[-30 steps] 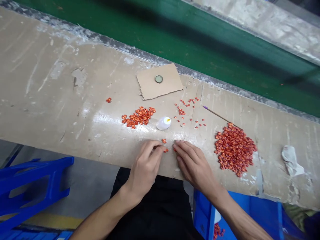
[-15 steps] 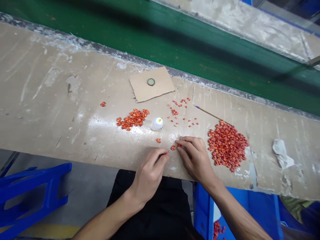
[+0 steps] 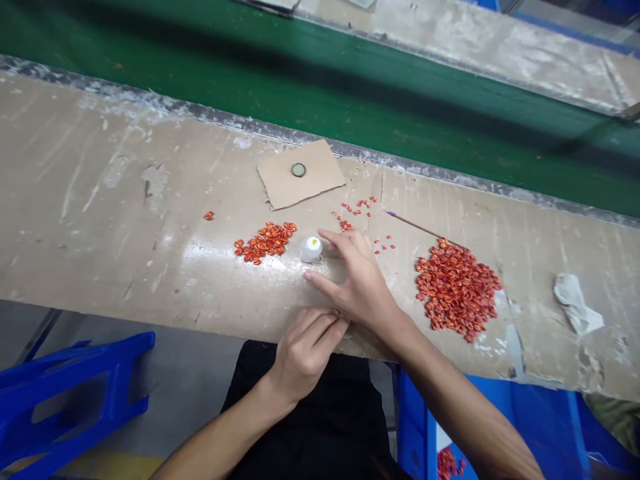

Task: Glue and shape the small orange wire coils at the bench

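Observation:
My left hand (image 3: 311, 347) is closed in a pinch near the table's front edge. A small red piece showed at its fingertips a moment earlier; now the fingers nearly cover it. My right hand (image 3: 353, 280) is open, thumb and fingers spread on the right side of a small white rounded container (image 3: 311, 249) with a yellow spot on top. I see no contact between them. To the left of the container lies a loose pile of shiny orange-red pieces (image 3: 266, 241). Smaller red bits (image 3: 356, 208) are scattered beyond my right hand, which partly hides them.
A bottle cap (image 3: 299, 170) rests on a cardboard piece (image 3: 320, 190). A thin purple-tipped stick (image 3: 420, 227) reaches a large heap of red pieces (image 3: 457, 290). Crumpled white tissue (image 3: 575, 303) lies right. A blue stool (image 3: 100, 380) and blue bin (image 3: 530, 413) stand below.
My right hand has opened, leaving the loose red pieces near the edge and moving up and left towards the white container. My left hand stays pinched, slightly farther right.

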`<state>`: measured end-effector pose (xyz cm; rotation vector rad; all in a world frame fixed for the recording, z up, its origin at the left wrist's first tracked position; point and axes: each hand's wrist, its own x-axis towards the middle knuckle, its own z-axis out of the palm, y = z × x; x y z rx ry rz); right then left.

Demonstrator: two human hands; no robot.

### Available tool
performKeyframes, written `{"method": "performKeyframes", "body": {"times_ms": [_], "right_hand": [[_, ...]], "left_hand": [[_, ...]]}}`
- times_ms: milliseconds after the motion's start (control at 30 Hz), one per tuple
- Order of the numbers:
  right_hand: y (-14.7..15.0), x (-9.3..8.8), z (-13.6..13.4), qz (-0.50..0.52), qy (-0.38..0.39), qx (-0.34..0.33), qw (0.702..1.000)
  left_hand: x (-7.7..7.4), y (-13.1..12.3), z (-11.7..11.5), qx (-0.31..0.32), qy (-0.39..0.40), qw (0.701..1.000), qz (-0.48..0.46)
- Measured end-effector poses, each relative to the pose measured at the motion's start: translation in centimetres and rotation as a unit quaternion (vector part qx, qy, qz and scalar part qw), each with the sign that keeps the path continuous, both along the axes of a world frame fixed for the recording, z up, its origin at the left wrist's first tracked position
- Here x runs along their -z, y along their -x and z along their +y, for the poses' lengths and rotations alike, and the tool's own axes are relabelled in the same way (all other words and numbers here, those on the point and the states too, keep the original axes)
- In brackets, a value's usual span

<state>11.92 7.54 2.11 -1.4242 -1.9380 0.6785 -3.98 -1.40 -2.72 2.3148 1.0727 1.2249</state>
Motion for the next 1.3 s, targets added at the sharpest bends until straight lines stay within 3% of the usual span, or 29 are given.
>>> {"method": "performKeyframes", "body": {"times_ms": [100, 200, 367, 433, 500, 567, 767, 1100, 1300], "right_hand": [[1.4, 0.4, 1.9, 0.021, 0.037, -0.022, 0.999], [0.7, -0.2, 2.1, 0.054, 0.029, -0.024, 0.998], [-3.2, -2.0, -1.2, 0.133, 0.059, 0.087, 0.986], [-4.7, -2.2, -2.9, 0.103, 0.082, 0.117, 0.984], [-5.4, -2.2, -4.4, 0.055, 0.124, 0.101, 0.986], [-5.3, -2.0, -5.5, 0.024, 0.164, 0.081, 0.983], [-3.3, -1.5, -6.2, -0.050, 0.189, 0.059, 0.979], [-3.2, -0.9, -6.4, -0.132, 0.187, 0.044, 0.972], [-4.2, -1.8, -5.8, -0.147, 0.225, 0.046, 0.962]], "left_hand": [[-0.4, 0.2, 0.0, 0.025, 0.000, 1.000, 0.006], [-0.7, 0.2, -0.2, 0.042, 0.012, 0.999, 0.015], [-1.0, 0.1, -0.2, 0.097, 0.059, 0.993, -0.024], [-1.3, 0.1, 0.2, 0.058, 0.080, 0.995, -0.028], [-1.6, 0.2, 0.9, -0.024, 0.098, 0.995, 0.003], [-1.9, 0.2, 1.7, -0.065, 0.110, 0.991, 0.039], [-1.7, 0.2, 2.9, -0.038, 0.144, 0.982, 0.118], [-2.1, 0.7, 2.4, -0.046, 0.179, 0.979, 0.086], [-2.4, 0.6, 2.8, -0.045, 0.175, 0.976, 0.121]]}}
